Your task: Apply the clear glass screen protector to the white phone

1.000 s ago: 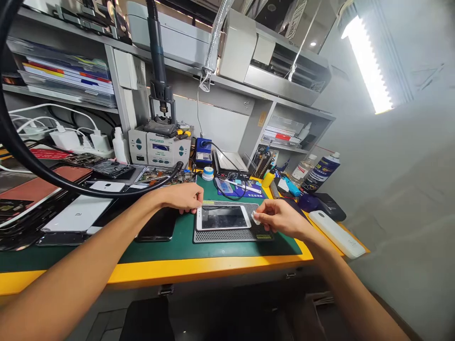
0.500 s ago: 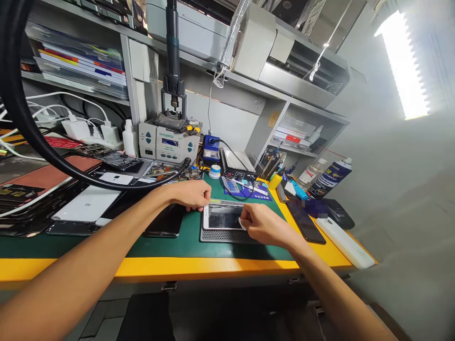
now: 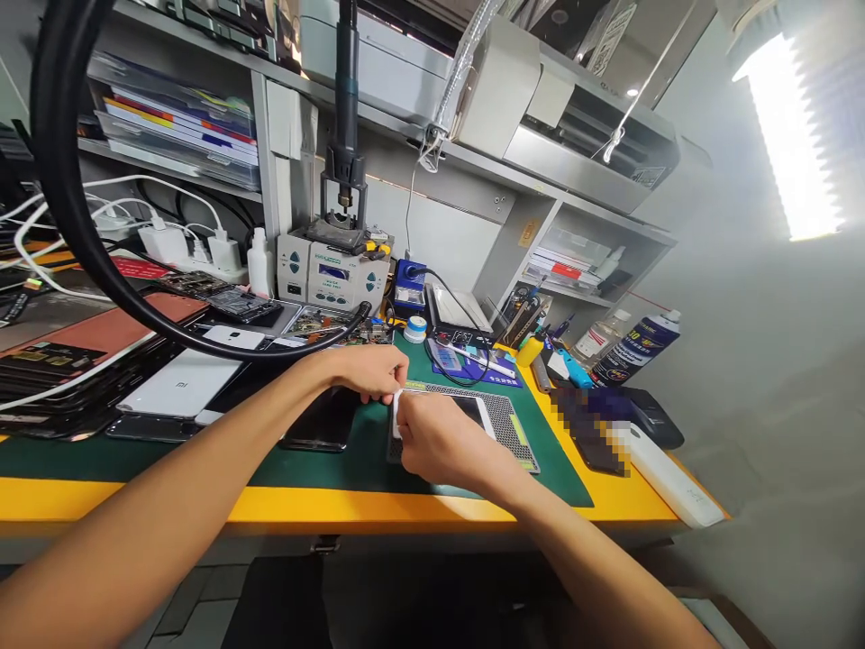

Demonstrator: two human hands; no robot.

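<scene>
My right hand covers most of the phone. A pixelated patch blurs the items beside the mat.

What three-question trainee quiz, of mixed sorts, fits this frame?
1. True or false: the right hand lies over the white phone.
2. What does the phone rest on? A) grey mat B) red case C) bare yellow edge
3. Which hand touches the phone's left end?

Key: 1 true. 2 A. 3 The left hand; its fingers sit at that end. A black phone lies beside it on the green mat.
</scene>
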